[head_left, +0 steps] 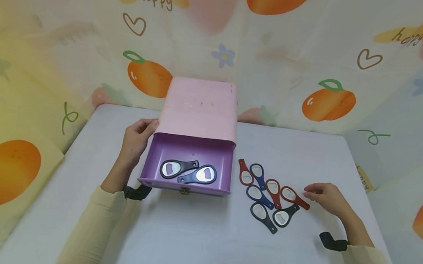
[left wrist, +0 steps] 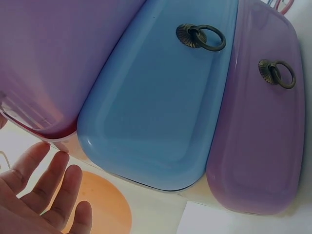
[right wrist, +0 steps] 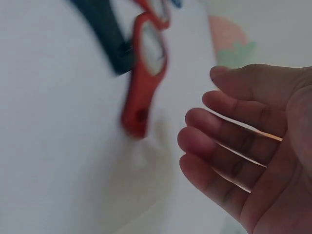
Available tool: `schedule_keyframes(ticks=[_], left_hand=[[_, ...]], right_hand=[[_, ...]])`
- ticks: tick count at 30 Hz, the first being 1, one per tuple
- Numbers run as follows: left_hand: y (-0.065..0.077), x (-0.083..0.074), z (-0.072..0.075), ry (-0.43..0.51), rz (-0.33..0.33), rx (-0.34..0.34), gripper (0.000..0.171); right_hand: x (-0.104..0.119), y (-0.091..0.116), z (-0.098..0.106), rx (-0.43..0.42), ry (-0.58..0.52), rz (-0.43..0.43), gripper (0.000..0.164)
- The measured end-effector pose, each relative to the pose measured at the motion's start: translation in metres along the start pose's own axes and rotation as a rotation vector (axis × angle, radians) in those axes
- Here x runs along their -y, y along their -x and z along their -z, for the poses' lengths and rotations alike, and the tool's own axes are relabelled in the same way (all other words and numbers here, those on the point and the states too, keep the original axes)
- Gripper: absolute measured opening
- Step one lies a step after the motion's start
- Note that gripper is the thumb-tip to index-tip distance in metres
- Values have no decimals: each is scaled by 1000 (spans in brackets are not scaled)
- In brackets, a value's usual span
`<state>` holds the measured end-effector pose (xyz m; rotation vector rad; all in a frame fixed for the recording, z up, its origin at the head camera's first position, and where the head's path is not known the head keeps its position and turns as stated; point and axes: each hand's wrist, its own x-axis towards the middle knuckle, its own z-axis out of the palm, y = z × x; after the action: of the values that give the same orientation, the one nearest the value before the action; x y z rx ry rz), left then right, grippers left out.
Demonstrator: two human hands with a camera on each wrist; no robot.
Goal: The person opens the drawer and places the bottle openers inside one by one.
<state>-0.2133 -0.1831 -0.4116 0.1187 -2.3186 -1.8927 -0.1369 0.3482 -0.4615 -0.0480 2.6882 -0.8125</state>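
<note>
Slack, empty R hand (head_left: 328,198) hovers by red opener (head_left: 295,198), prob. light, stiff, best held by handle (head_left: 302,203); loose-fingered L hand (head_left: 135,138) touches chest (head_left: 199,114).

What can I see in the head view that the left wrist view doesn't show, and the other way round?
Only the head view shows the right hand and two bottle openers lying inside the open purple drawer.

Only the left wrist view shows the blue drawer front and another purple drawer front.

Both show the left hand and the open purple drawer.
</note>
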Motion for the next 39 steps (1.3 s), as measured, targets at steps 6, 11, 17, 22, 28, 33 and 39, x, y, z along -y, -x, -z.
schedule_keyframes(ticks=[6, 11, 17, 22, 28, 33, 39], left_hand=[[0, 1, -1, 9, -4, 3, 44], [0, 1, 1, 1, 6, -5, 44], [0, 0, 1, 7, 12, -4, 46], [0, -2, 1, -6, 11, -3, 46], [1, -1, 1, -28, 16, -3, 47], [1, 0, 2, -40, 18, -8, 46], [1, 1, 1, -31, 12, 5, 46]], right_hand=[[-15, 8, -14, 29, -11, -59, 25], [-14, 7, -21, 5, 16, -63, 25], [-8, 4, -28, -40, 103, -39, 20], [-8, 2, -31, -60, 178, -8, 20], [-10, 2, -35, -64, 252, 7, 24], [-9, 3, -38, -92, 287, 28, 25], [-12, 5, -39, -102, 316, 39, 25]])
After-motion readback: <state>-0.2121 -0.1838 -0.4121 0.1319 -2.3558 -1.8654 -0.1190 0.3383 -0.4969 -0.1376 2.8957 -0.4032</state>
